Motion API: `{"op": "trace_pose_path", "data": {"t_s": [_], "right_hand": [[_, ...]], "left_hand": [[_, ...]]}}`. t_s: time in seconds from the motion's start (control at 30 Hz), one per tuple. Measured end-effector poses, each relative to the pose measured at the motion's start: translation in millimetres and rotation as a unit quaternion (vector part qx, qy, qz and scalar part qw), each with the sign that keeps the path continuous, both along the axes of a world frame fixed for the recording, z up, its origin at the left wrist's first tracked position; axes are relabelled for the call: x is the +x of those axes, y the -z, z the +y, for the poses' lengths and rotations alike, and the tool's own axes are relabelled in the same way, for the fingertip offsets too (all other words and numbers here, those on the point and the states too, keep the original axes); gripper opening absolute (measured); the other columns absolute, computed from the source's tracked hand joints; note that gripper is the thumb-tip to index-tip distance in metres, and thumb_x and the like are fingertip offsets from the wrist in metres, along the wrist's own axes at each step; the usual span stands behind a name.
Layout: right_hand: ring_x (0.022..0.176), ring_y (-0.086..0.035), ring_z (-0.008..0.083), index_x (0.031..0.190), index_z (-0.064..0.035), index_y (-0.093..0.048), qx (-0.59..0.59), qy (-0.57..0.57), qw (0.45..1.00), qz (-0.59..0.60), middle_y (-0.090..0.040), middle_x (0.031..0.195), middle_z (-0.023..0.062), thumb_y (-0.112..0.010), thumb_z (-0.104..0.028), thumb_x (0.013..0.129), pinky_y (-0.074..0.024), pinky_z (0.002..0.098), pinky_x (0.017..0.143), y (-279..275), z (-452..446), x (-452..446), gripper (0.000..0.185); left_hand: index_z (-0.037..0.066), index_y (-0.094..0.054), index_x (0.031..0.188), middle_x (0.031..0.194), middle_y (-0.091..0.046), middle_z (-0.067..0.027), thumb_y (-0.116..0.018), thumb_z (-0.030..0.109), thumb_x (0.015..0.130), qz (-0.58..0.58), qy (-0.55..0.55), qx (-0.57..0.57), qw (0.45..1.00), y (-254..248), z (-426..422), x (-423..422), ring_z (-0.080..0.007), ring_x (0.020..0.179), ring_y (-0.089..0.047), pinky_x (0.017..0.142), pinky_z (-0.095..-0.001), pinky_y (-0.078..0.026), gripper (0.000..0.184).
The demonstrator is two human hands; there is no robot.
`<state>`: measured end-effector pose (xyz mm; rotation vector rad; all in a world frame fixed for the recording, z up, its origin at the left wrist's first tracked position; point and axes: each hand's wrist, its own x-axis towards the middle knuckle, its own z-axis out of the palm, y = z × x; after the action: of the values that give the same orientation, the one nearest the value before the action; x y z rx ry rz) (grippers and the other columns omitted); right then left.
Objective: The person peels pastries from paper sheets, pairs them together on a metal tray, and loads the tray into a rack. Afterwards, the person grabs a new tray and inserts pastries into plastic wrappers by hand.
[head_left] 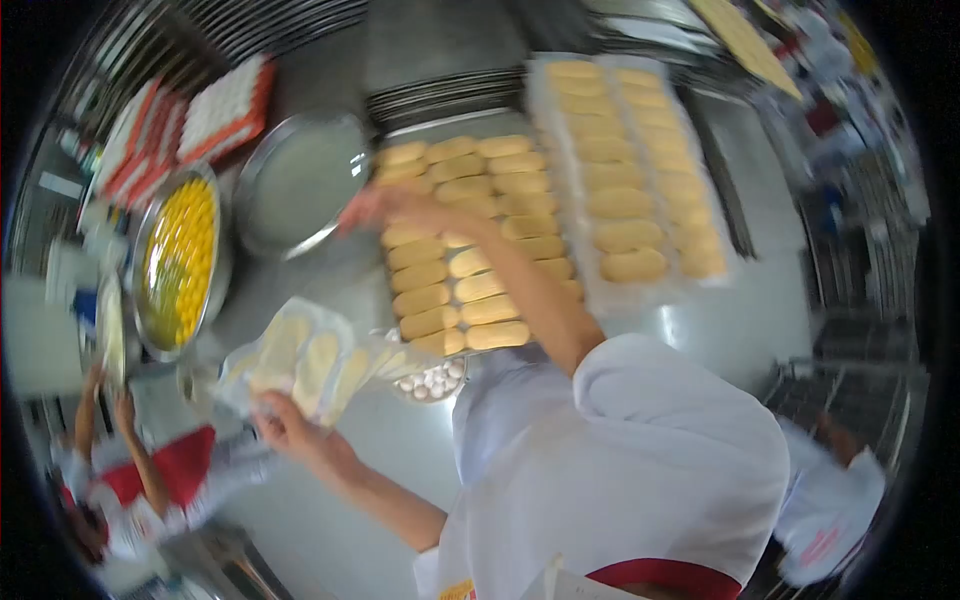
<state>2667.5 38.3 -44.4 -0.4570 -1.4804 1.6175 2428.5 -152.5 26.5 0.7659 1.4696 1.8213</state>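
Note:
My left hand (288, 428) grips the lower edge of a clear plastic bag (305, 350) holding pale yellowish, oval-looking pieces. The bag hangs in front of me, its far end trailing toward the tray. My right hand (382, 204) reaches over a baking tray of golden oval buns (462, 262), close to the rim of a large metal bowl (300, 185). Its fingers are blurred, and I cannot make out whether they hold anything. The bowl contains something dull and greyish. My right forearm hides some of the buns.
A metal bowl of egg yolks (180, 265) stands left, near stacked egg trays (225, 105). More buns in plastic (630, 190) lie right of the tray. A container of white eggs (435, 382) sits below it. Co-workers (150, 480) stand at left and right (825, 500).

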Motion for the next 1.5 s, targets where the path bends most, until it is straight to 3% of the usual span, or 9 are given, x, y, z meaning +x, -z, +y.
{"op": "trace_pose_path", "data": {"t_s": [0.13, 0.23, 0.5, 0.57, 0.63, 0.97, 1.17, 1.27, 1.5], "right_hand": [[0.109, -0.053, 0.0175, 0.126, -0.0017, -0.049, -0.024, -0.161, 0.984, -0.071, -0.059, 0.117, 0.0040, -0.070, -0.020, 0.081, -0.0381, 0.0300, 0.096, -17.5, -103.6, -20.8, 0.053], [0.105, -0.056, 0.0171, 0.124, -0.0022, -0.050, 0.073, -0.085, 0.991, -0.067, -0.061, 0.109, 0.0060, -0.069, -0.019, 0.080, -0.0433, 0.0302, 0.091, -6.5, -138.5, -3.8, 0.051], [0.089, -0.056, 0.0164, 0.101, -0.0022, -0.058, 0.049, 0.145, 0.981, -0.116, -0.059, 0.097, 0.0049, -0.069, -0.015, 0.082, -0.0416, 0.0313, 0.084, 5.9, -227.3, 39.0, 0.026], [0.091, -0.055, 0.0186, 0.100, -0.0013, -0.057, 0.100, 0.244, 0.965, -0.019, -0.059, 0.097, 0.0061, -0.067, -0.017, 0.084, -0.0414, 0.0326, 0.087, 8.0, -247.9, 36.9, 0.025], [0.092, -0.055, 0.0200, 0.100, -0.0010, -0.055, 0.066, 0.287, 0.956, 0.012, -0.059, 0.097, 0.0073, -0.066, -0.017, 0.084, -0.0410, 0.0341, 0.089, 6.2, -267.6, 34.0, 0.025], [0.066, -0.053, 0.0154, 0.093, 0.0002, -0.053, -0.049, 0.440, 0.895, -0.053, -0.056, 0.074, 0.0099, -0.061, -0.011, 0.086, -0.0423, 0.0314, 0.061, 56.7, -314.5, 4.5, 0.016], [0.069, -0.055, 0.0171, 0.096, 0.0000, -0.056, -0.005, 0.500, 0.861, -0.091, -0.058, 0.076, 0.0107, -0.064, -0.010, 0.082, -0.0440, 0.0315, 0.064, 64.2, -333.6, 34.8, 0.018], [0.077, -0.059, 0.0152, 0.102, 0.0001, -0.058, -0.009, 0.493, 0.862, -0.117, -0.062, 0.082, 0.0094, -0.063, -0.009, 0.082, -0.0465, 0.0332, 0.069, 65.4, -351.5, 74.7, 0.023], [0.081, -0.058, 0.0156, 0.099, -0.0007, -0.060, -0.135, 0.750, 0.620, -0.189, -0.063, 0.088, 0.0067, -0.059, -0.008, 0.087, -0.0462, 0.0297, 0.072, 58.5, -413.9, 180.9, 0.015]], "left_hand": [[0.002, -0.046, 0.125, 0.123, -0.052, -0.0110, -0.057, 0.033, 0.092, -0.045, 0.069, 0.053, 0.995, -16.4, 9.4, 14.2, -0.0207, 0.112, -0.051, 0.098, -0.0359, -0.040, 0.047], [0.003, -0.045, 0.128, 0.127, -0.050, -0.0102, -0.056, 0.034, 0.092, -0.036, 0.106, 0.055, 0.992, -25.2, 20.2, 26.7, -0.0206, 0.117, -0.048, 0.099, -0.0361, -0.039, 0.049], [0.006, -0.038, 0.135, 0.137, -0.040, -0.0085, -0.058, 0.035, 0.089, -0.112, 0.278, 0.060, 0.952, -27.6, 29.3, 103.2, -0.0220, 0.124, -0.041, 0.103, -0.0399, -0.033, 0.057], [0.006, -0.037, 0.136, 0.140, -0.038, -0.0086, -0.057, 0.035, 0.090, -0.115, 0.287, 0.039, 0.950, -24.9, 28.0, 115.8, -0.0226, 0.125, -0.040, 0.105, -0.0404, -0.032, 0.058], [0.006, -0.035, 0.138, 0.141, -0.036, -0.0083, -0.057, 0.036, 0.089, -0.109, 0.316, 0.033, 0.942, -16.3, 33.2, 116.9, -0.0235, 0.125, -0.039, 0.106, -0.0404, -0.030, 0.061], [0.006, -0.036, 0.138, 0.142, -0.036, -0.0092, -0.053, 0.038, 0.091, 0.028, 0.395, 0.070, 0.915, 2.7, 42.3, 82.7, -0.0247, 0.130, -0.034, 0.110, -0.0419, -0.024, 0.059], [0.000, -0.044, 0.130, 0.134, -0.045, -0.0105, -0.056, 0.024, 0.090, 0.010, 0.477, -0.002, 0.879, 11.9, 41.3, 87.0, -0.0205, 0.123, -0.042, 0.106, -0.0373, -0.030, 0.048], [0.001, -0.045, 0.124, 0.113, -0.057, -0.0090, -0.063, 0.011, 0.086, 0.023, 0.526, 0.000, 0.850, 1.8, 36.6, 127.4, -0.0170, 0.101, -0.056, 0.088, -0.0331, -0.046, 0.044], [-0.003, -0.059, 0.106, 0.097, -0.064, -0.0064, -0.066, 0.007, 0.082, 0.031, 0.676, -0.011, 0.736, -9.8, 4.7, 260.9, -0.0137, 0.084, -0.061, 0.077, -0.0272, -0.049, 0.027]]}}
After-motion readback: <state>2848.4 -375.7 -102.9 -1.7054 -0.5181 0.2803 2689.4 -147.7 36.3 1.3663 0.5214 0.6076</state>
